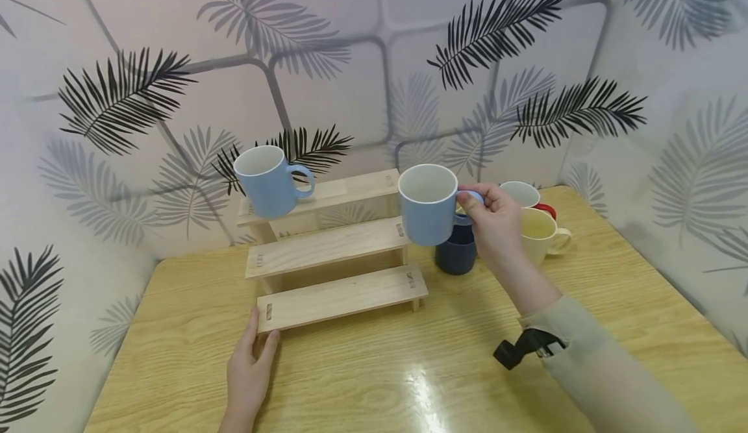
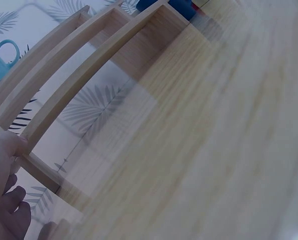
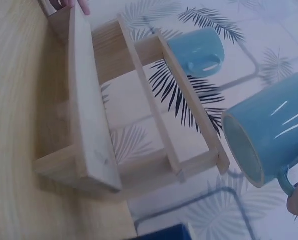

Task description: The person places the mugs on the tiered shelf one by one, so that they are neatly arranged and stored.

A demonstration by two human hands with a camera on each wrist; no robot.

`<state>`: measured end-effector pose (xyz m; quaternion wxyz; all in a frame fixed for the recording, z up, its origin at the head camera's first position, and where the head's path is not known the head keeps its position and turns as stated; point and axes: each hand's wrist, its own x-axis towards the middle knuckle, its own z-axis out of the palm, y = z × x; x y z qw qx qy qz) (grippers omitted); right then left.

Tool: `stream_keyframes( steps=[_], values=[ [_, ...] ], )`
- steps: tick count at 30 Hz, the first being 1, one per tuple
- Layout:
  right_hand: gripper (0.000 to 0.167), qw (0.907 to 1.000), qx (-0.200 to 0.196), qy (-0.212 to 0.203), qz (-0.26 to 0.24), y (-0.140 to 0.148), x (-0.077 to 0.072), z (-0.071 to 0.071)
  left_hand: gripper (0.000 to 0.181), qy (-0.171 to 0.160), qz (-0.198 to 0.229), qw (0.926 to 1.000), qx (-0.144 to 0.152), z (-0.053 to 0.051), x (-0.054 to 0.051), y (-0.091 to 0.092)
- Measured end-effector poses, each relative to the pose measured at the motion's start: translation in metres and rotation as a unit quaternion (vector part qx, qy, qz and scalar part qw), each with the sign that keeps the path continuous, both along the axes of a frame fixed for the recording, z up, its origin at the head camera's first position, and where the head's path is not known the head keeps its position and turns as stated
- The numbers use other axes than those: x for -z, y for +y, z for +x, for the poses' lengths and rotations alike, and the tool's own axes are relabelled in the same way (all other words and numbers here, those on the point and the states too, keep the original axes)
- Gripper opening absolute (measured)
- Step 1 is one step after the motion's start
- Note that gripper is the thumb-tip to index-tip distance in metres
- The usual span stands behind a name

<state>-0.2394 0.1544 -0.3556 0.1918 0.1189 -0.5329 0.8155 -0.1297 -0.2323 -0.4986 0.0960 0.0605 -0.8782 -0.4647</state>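
My right hand [image 1: 495, 219] pinches the handle of a light blue mug [image 1: 428, 215] with a white inside. This mug [image 3: 271, 127] is held upright in the air, near the right end of a three-step wooden shelf [image 1: 339, 295]. Another light blue mug [image 1: 267, 186] stands on the left of the top step, its handle towards the right. At the lowest step's left end, my left hand [image 1: 248, 371] grips the corner between thumb and fingers. In the left wrist view, the left hand's thumb [image 2: 11, 142] lies against the board's end.
Behind the right hand on the table [image 1: 362, 381] are a dark blue mug [image 1: 456, 256], a yellow mug [image 1: 534, 232] and a white-lined mug [image 1: 520, 193] with a red handle, partly hidden. A leaf-patterned wall [image 1: 327, 108] rises behind the shelf.
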Motion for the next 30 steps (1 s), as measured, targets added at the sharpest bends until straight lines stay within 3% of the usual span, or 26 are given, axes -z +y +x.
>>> stream_keyframes(
  steps=[4, 7, 13, 21, 30],
  values=[
    [0.014, 0.9996, 0.011, 0.000, 0.025, -0.016, -0.010, -0.016, 0.071, -0.003, 0.001, 1.0000, -0.001, -0.001, 0.000, 0.000],
    [0.002, 0.9989, 0.022, 0.009, 0.040, -0.026, -0.017, -0.027, 0.071, -0.004, 0.002, 1.0000, 0.001, -0.001, 0.000, 0.000],
    [0.015, 0.9960, 0.050, 0.006, 0.074, -0.048, -0.029, -0.045, 0.071, -0.002, -0.001, 1.0000, 0.003, 0.000, -0.001, 0.000],
    [0.018, 0.9926, 0.063, -0.022, 0.101, -0.070, -0.033, -0.066, 0.071, -0.010, 0.000, 1.0000, 0.000, 0.000, -0.003, 0.001],
    [0.020, 0.9924, 0.059, -0.055, 0.093, -0.089, -0.034, -0.085, 0.071, -0.018, -0.002, 0.9998, -0.004, 0.001, -0.004, 0.002]
  ],
)
